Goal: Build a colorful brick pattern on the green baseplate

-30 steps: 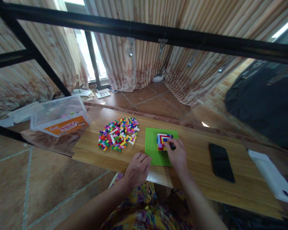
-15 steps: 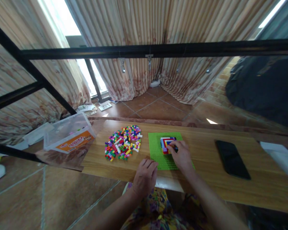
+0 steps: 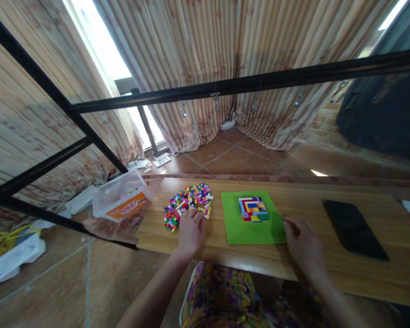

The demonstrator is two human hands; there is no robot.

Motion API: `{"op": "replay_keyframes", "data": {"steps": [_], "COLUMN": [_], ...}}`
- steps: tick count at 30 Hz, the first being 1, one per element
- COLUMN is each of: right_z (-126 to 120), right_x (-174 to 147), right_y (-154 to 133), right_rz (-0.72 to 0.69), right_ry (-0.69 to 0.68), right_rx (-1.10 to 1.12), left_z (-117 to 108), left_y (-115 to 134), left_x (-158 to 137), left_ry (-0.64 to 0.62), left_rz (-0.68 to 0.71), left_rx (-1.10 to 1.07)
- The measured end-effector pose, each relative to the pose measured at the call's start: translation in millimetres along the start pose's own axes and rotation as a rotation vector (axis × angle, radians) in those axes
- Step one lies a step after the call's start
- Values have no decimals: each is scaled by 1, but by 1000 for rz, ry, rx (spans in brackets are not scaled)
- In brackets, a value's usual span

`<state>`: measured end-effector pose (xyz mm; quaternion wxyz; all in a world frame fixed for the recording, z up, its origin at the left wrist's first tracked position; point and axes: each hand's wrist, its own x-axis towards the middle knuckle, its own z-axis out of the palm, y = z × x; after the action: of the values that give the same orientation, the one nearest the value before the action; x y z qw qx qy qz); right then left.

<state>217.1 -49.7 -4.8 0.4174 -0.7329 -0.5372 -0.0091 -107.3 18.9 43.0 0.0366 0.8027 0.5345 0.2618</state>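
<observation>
My left hand (image 3: 191, 232) reaches onto the near edge of a pile of small coloured toy bricks (image 3: 194, 196), its bent fingers slightly apart over them. No brick shows in its grasp. On the table to the right lies a green studded baseplate (image 3: 232, 232). Attached to it is a low, squarish build of bricks (image 3: 253, 209) in red, white, blue, yellow and other colours. Beside the baseplate's right edge rests my right hand (image 3: 304, 241), thumb and forefinger brought together; whatever may be between them is hidden.
A black phone (image 3: 355, 230) lies on the wooden table (image 3: 218, 253) at the right. Past the table's left end stands a clear plastic box (image 3: 119, 196) with an orange label. A black metal bar (image 3: 198, 91) crosses in front of the curtains.
My right hand has left the brick build and moved right, beyond the baseplate. My left hand has gone from the baseplate's near left corner to the brick pile. The view has tilted.
</observation>
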Motion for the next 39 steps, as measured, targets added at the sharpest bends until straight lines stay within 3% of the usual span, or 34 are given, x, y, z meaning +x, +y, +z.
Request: {"op": "replay_keyframes", "data": {"steps": [9,14,17,21,24,27,29,33,39], "right_z": [2,3,4,4,4,4,5,5,6], "right_x": [-4,-4,-5,-5,-5,-5,-5,-5,-5], "right_y": [7,9,10,11,10,10,9,10,11], "right_rz": [9,-14,-18,-29,-32,-41,-58,-68,-67], "right_ry": [10,6,4,-1,7,15,20,29,15], "right_rx": [-12,-31,-34,-25,-25,-42,-47,-63,-64], "left_z": [8,5,6,10,11,6,0,-8,-8], "left_y": [1,3,10,23,32,38,41,45,46], "left_x": [14,15,10,3,-1,-5,-6,-6,-4], "left_ry": [-80,-78,-109,-120,-147,-271,-346,-370,-270], "left_rz": [62,59,-62,-294,-577,-899,-998,-1028,-1014], "left_rx": [167,120,-80,-518,-985,-1437,-1618,-1694,-1586]}}
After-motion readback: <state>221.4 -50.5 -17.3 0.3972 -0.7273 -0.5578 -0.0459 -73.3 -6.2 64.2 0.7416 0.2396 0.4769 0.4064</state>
